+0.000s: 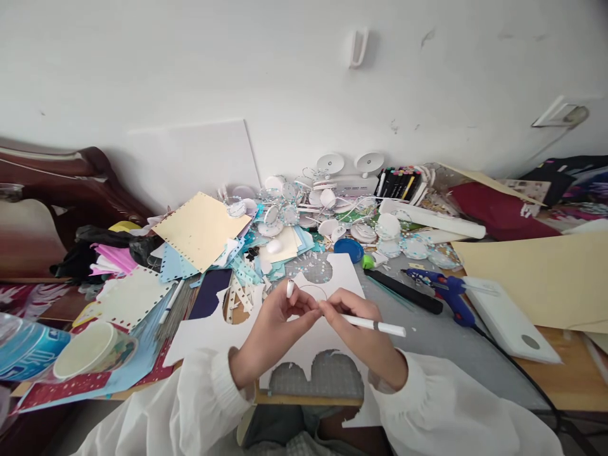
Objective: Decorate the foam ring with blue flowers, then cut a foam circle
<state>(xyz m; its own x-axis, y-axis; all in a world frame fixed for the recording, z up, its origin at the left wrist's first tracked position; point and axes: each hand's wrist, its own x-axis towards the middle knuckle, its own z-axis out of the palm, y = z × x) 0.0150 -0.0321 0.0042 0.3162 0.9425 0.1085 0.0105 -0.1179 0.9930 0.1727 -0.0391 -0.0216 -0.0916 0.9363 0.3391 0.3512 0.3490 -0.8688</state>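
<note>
My right hand (354, 316) is closed round a white pen (373, 323) with a dark band, its back end pointing right. The pen's tip is hidden by my fingers. My left hand (280, 323) is curled, with a small white pen cap (289, 289) sticking up between its fingers. Thumbs and fingertips of both hands meet over a white sheet (349, 273) with rounded cut-outs along its edges. Just beyond my fingertips, a thin curved line is drawn on this sheet. A grey cutting mat (399, 342) lies underneath.
White discs (327, 199) and paper scraps pile up behind. To the right are a black-handled tool (403, 291), a blue glue gun (449, 294) and a white flat device (513, 323). A paper cup (90, 351) stands at left, beside dotted papers (202, 231). Behind rises the wall.
</note>
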